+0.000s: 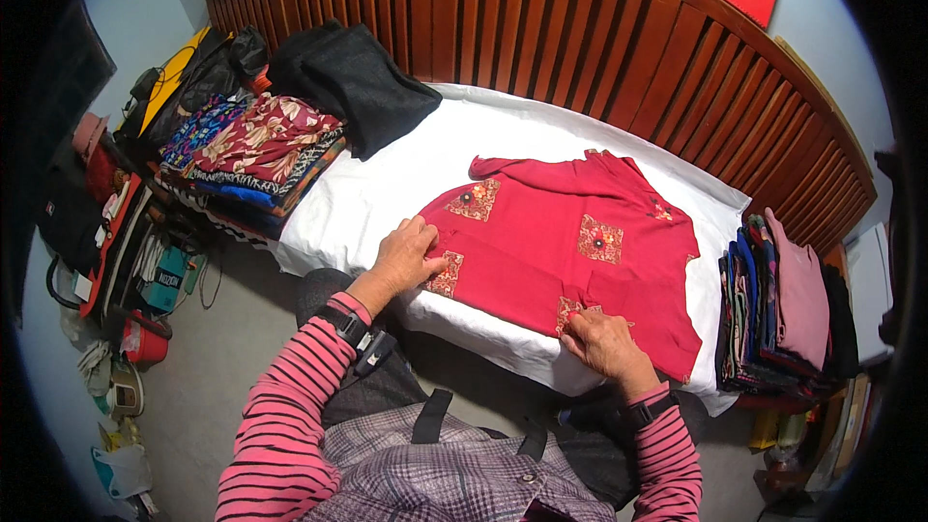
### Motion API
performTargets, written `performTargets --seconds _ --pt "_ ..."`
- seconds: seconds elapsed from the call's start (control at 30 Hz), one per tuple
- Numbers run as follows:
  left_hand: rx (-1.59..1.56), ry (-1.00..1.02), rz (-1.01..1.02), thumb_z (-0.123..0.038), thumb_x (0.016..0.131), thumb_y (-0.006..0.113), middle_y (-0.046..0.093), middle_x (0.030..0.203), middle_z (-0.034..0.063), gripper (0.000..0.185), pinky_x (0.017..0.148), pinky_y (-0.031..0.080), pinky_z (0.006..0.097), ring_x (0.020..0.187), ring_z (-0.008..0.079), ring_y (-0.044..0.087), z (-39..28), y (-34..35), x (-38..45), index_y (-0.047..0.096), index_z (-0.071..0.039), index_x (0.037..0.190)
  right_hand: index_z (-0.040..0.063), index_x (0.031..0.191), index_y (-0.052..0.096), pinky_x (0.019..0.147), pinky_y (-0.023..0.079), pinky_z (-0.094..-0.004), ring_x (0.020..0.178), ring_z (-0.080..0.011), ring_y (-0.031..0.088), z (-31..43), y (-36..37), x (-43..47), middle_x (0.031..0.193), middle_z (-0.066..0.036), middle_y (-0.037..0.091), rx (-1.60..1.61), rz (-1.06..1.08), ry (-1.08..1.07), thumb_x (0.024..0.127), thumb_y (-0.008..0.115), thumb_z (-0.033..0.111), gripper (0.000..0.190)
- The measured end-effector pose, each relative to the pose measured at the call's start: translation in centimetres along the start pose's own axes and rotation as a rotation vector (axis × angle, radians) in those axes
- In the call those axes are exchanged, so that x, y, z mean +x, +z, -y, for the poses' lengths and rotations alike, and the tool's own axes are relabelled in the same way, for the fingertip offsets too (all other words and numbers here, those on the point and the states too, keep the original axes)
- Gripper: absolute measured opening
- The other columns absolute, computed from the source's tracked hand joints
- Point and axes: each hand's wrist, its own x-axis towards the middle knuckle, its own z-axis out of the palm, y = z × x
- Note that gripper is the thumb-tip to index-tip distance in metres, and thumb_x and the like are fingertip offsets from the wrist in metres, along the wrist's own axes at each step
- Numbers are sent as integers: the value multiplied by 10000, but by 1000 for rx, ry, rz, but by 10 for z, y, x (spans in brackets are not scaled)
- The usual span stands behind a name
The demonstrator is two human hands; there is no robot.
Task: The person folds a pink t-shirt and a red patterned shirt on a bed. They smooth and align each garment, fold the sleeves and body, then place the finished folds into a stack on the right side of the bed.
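Note:
A red long-sleeved garment (522, 232) with patterned gold patches lies spread over a white sheet (391, 181) on a wooden bench or bed. My left hand (412, 252) rests on its left edge beside a gold patch, thumb and fingers bent against the cloth; whether it pinches the fabric is unclear. At the near edge, my right hand (600, 339) grips part of the garment between thumb and fingers, by another gold patch. One sleeve stretches across the far side. The other is folded over the near part of the garment, running between my two hands.
Folded patterned clothes (254, 145) are stacked at the left, with black cloth (355, 80) behind them. More folded clothes (776, 304) stand at the right end. A slatted wooden backrest (551, 29) borders the far side. A red bucket (148, 341) is on the floor at left.

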Motion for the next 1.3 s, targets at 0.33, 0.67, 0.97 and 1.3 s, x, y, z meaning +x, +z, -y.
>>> performTargets --seconds 0.33,0.67,0.97,1.3 --pt "-130 -373 36 -150 831 667 594 1056 145 169 868 505 453 1031 357 595 29 14 16 632 -82 981 52 856 582 617 551 -459 746 -347 672 0 1 1 797 -159 654 -15 3 11 900 663 265 232" --pt "-172 -306 -311 -90 827 692 602 1036 126 188 812 507 431 932 327 620 37 11 10 611 -74 996 53 851 582 613 545 -461 738 -347 667 -1 2 2 797 -156 654 -8 -13 -3 899 662 259 226" --pt "1 -106 66 -222 777 784 567 1153 96 398 903 494 452 1089 336 532 21 14 2 617 -109 1119 54 852 588 595 535 -457 724 -349 665 -6 8 -3 786 -157 653 23 -65 -21 896 663 258 222" --pt "186 -87 367 -248 777 792 554 1230 123 504 934 515 449 1146 363 554 14 -4 29 557 -85 1192 61 874 617 647 549 -476 755 -359 684 -12 12 0 782 -154 673 37 -4 40 900 636 308 250"
